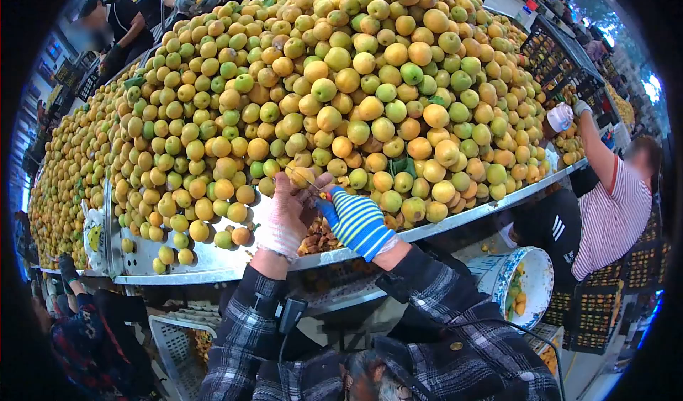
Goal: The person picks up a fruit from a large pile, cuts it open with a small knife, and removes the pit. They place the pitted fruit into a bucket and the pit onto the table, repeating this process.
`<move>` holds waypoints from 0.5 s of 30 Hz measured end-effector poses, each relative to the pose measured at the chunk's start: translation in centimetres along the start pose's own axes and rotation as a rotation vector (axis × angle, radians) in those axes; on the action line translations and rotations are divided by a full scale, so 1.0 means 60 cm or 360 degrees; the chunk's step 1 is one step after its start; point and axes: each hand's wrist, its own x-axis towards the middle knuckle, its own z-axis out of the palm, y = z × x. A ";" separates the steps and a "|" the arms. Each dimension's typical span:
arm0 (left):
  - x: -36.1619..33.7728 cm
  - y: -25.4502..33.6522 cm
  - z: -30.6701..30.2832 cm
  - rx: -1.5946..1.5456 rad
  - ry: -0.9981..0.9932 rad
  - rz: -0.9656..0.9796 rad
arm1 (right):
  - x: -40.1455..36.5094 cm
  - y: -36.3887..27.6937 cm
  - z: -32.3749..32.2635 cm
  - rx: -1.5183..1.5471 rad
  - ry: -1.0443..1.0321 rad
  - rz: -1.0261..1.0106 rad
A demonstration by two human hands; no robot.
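My left hand (283, 214), in a pale glove with the fingertips showing, is closed around a yellow apricot (300, 177) at the front of the fruit heap. My right hand (356, 219) wears a blue, white and yellow striped glove. Its fingers pinch a small tool with a thin metal blade (313, 185), which reaches to the apricot; most of its handle is hidden. Directly below my hands, reddish-brown scraps (320, 237) lie in an opening at the table's edge. Behind both hands rises a large heap of yellow and green apricots (341, 81).
The metal table edge (213, 276) runs across in front of me. A white-and-blue bucket (498, 287) with fruit stands to the right, and a white crate (174, 344) at lower left. Co-workers stand around the heap; one at right (615, 209) holds a white container (560, 116).
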 end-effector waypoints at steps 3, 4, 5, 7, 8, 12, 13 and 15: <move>0.005 -0.002 -0.016 0.0221 0.0118 0.0060 | 0.001 -0.005 -0.004 -0.0095 -0.0172 0.0078; 0.002 -0.002 -0.010 0.0157 0.0125 0.0129 | 0.000 -0.006 -0.004 -0.0095 -0.0192 0.0084; 0.004 -0.003 -0.010 0.0159 0.0121 0.0127 | 0.001 -0.006 -0.005 -0.0095 -0.0202 0.0090; 0.010 -0.005 -0.007 0.0555 0.0126 0.0516 | 0.002 -0.008 -0.006 -0.0093 -0.0236 0.0122; 0.006 -0.004 -0.002 0.0694 0.0229 0.0558 | 0.003 -0.008 -0.007 -0.0087 -0.0274 0.0154; 0.004 -0.012 0.007 0.0696 0.0290 0.0672 | 0.003 -0.008 -0.007 -0.0058 -0.0224 0.0132; 0.005 -0.014 0.007 0.0696 0.0290 0.0670 | 0.003 -0.005 -0.005 -0.0058 -0.0224 0.0135; 0.009 -0.015 0.002 0.0363 0.0304 0.0539 | 0.003 -0.003 -0.006 -0.0076 -0.0217 0.0061</move>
